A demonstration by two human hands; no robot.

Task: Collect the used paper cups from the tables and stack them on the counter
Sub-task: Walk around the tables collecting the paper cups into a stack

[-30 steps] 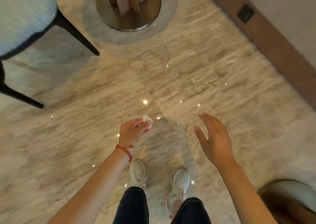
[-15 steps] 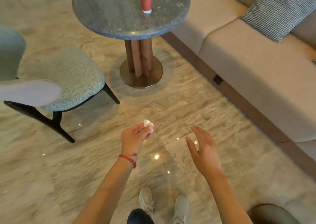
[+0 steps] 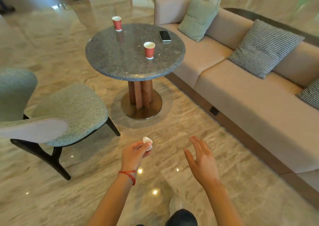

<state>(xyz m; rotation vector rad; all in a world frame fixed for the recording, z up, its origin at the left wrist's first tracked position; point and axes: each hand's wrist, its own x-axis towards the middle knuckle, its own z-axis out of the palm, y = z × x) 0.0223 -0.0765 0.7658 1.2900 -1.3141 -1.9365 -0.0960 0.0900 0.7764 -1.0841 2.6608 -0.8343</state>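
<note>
Two red paper cups stand upright on the round stone table (image 3: 120,60) in the upper middle of the frame. The nearer cup (image 3: 149,50) sits toward the table's right side, and the far cup (image 3: 117,23) stands at the table's upper-left rim; the two are well apart. A dark phone (image 3: 164,35) lies flat near the table's upper-right edge, just beside nothing else.

Both hands hang low in the frame, well short of the table. The left hand (image 3: 133,154) pinches a small crumpled white wad (image 3: 147,142) between thumb and curled fingers, so it is occupied. The right hand (image 3: 202,162) is empty, with fingers straight, spread and pointing up the frame toward the table.

Both cups lie up the frame from the fingers, the nearer cup almost straight above the gap between the hands and a little left of the right hand. Its long axis is vertical, mouth up, so a grasp round its side wall suits it. The right hand, free and on the nearer cup's side, looks the likelier one to take it, though the person must first close the distance; the green chair (image 3: 69,110) at lower left stands clear of that path
</note>
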